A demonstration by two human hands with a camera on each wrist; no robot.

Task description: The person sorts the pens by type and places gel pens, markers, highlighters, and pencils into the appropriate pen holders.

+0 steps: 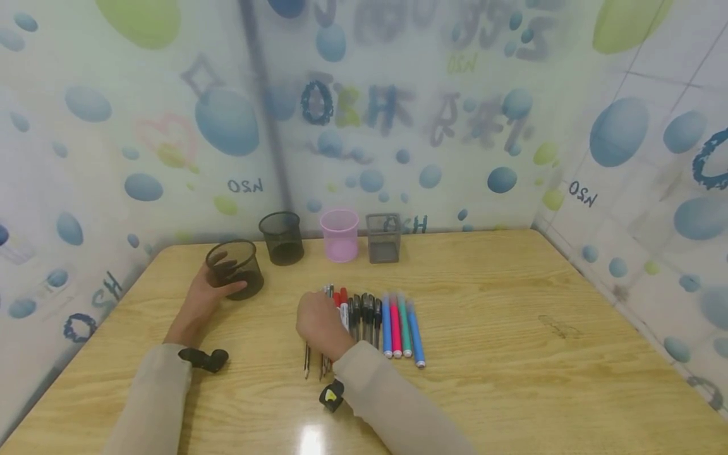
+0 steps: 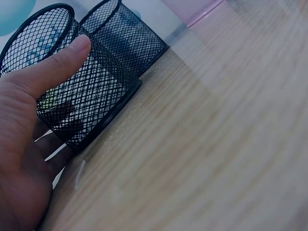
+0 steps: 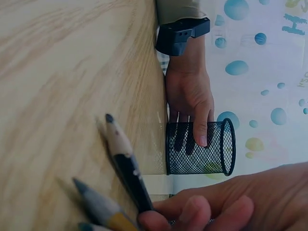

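My left hand (image 1: 207,291) holds a round black mesh pen cup (image 2: 91,91) at the left of the table, thumb on the near side and fingers behind it. The cup stands upright. Over the pencils in the middle, my right hand (image 1: 321,325) has curled fingers and pinches a dark pencil (image 3: 127,168), whose sharpened tip points toward me. Beside it lies a yellow pencil (image 3: 103,207); the hand hides the pencils' far parts. Red-capped markers (image 1: 344,303), several black pens (image 1: 366,316) and several coloured felt-tip pens (image 1: 396,328) lie in a row to the right.
Along the back of the table (image 1: 512,316) stand another black mesh cup (image 1: 284,243), a pink cup (image 1: 340,237) and a square grey mesh holder (image 1: 383,240). Behind them rises a patterned wall covering (image 1: 370,145).
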